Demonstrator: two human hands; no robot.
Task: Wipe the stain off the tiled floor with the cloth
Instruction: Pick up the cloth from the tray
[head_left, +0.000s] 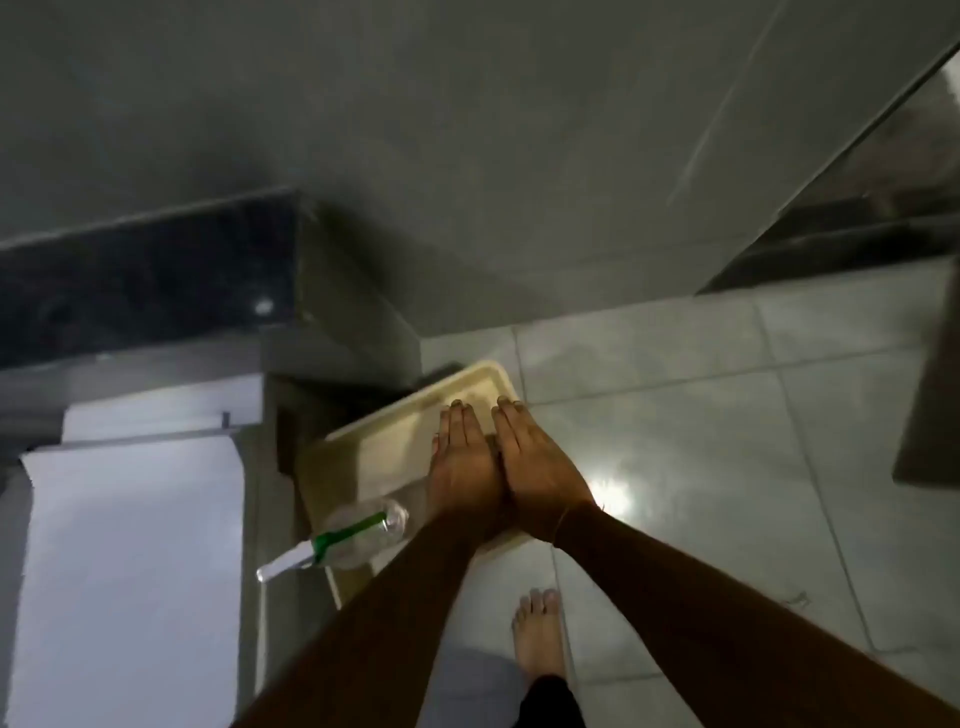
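place: home bathroom | cues: glossy tiled floor (675, 395), tiled wall (467, 130), bare foot (537, 634)

I'm looking at a dim, grey, soft view, with one hard white glare spot on the glossy tiled floor (727, 431) just right of my right hand (535, 467). There's a smaller glint on the dark countertop (145, 296), whose corner throws a heavy shadow up the wall (467, 130). Fine detail is smeared, straight lines bow toward the edges, and my forearms go dark and blurred near the bottom.
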